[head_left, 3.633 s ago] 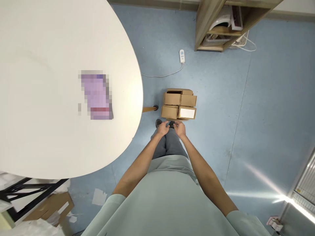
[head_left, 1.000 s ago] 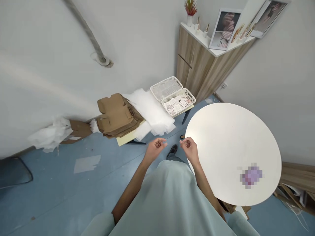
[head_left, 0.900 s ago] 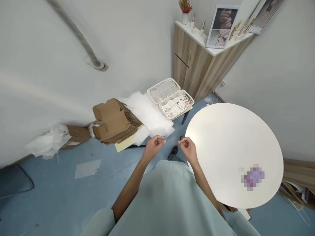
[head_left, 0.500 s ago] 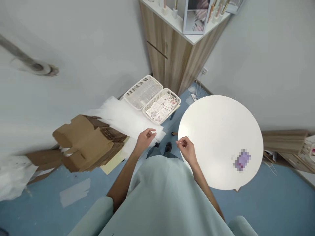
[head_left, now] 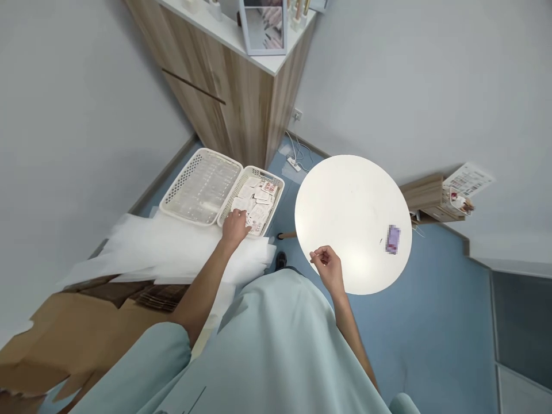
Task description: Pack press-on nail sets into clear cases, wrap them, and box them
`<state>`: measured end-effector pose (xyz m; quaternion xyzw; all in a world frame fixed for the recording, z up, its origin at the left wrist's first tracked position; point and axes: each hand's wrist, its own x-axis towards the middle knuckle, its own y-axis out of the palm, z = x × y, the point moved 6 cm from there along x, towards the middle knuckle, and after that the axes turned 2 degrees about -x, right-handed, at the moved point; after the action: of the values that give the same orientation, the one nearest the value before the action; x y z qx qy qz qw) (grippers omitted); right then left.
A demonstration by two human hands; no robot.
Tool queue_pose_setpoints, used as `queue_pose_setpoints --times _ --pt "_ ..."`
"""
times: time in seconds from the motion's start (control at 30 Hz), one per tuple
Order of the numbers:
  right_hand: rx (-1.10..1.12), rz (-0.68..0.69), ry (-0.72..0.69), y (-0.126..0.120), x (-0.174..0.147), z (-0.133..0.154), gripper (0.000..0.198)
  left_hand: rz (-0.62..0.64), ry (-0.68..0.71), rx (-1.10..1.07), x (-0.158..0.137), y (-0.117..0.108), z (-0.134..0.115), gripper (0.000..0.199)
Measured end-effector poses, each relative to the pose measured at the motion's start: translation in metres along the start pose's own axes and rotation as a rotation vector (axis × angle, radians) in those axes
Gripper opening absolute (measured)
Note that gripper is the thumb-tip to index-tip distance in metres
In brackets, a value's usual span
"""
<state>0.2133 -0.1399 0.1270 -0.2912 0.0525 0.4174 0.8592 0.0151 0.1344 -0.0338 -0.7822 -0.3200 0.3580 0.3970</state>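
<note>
While the near end of the packet basket (head_left: pixel 263 176) is being overlapped by the left hand (head_left: pixel 235 229), a load of white cards (head_left: pixel 262 195) is being contained between its walls; the cards are being hidden by one another in part, and their number cannot be settled. Baskets, white, perforated: two, being set side by side with long rims adjoining. In the clear-item basket (head_left: pixel 180 179), on the left, transparent pieces are being held, too indistinct to be counted.

Orientation: the long axis of the packet basket is being directed from near left to far right, one short end being pointed at the left hand, the other toward the wall socket (head_left: pixel 296 114). A nearly parallel line is being followed by the clear-item basket.

Hands: two. The left grip is being held about half open, fingers bent, thumb apart, nothing being seen in it; whether a card is being touched cannot be told. The right hand (head_left: pixel 328 267) is being held at the near left rim of the round table (head_left: pixel 340 213), its grip loosely curled, nothing being shown inside; whether the fingertips are being pressed together cannot be told.

Further items: purple object (head_left: pixel 393 239), one, blurred, being borne near the right edge of the round table; white sheets (head_left: pixel 172 247), an uncounted heap, being spread on the near side of the baskets; brown cardboard (head_left: pixel 112 328), several pieces, being stacked at lower left; cabinet (head_left: pixel 241 92), one, being placed beyond the baskets; power strip (head_left: pixel 294 164), one, being carried by the floor.
</note>
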Motion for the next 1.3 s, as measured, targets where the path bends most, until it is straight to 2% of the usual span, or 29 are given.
queue_pose_setpoints --times 0.2,0.37,0.57,0.7,0.83,0.93,1.03,1.1,1.3 --pt "0.030 -0.085 0.065 0.007 -0.022 -0.004 0.031 0.086 0.055 0.102 0.022 0.017 0.008 0.055" --pt "0.062 -0.105 0.087 0.010 -0.031 0.007 0.032 0.089 0.095 0.156 0.024 0.017 0.008 0.061" --pt "0.101 -0.104 0.047 0.013 -0.029 0.004 0.035 0.028 0.109 0.122 0.019 -0.004 0.005 0.058" --pt "0.117 -0.077 0.029 0.013 -0.023 -0.004 0.035 -0.066 0.127 -0.037 0.008 -0.029 -0.010 0.061" --pt "0.123 -0.045 0.003 0.010 -0.015 -0.006 0.033 -0.128 0.126 -0.400 -0.012 -0.050 -0.047 0.061" --pt "0.124 -0.011 -0.028 0.005 -0.009 -0.007 0.030 -0.054 0.075 -0.758 -0.031 -0.049 -0.087 0.063" --pt "0.132 0.036 -0.055 -0.004 -0.002 -0.011 0.025 0.084 -0.013 -1.039 -0.053 -0.035 -0.136 0.062" --pt "0.137 0.039 -0.074 -0.016 0.002 -0.015 0.024 0.154 -0.054 -1.152 -0.067 -0.023 -0.170 0.060" --pt "0.129 -0.050 -0.161 -0.079 0.009 -0.031 0.018 0.265 -0.127 -1.223 -0.095 0.012 -0.257 0.055"
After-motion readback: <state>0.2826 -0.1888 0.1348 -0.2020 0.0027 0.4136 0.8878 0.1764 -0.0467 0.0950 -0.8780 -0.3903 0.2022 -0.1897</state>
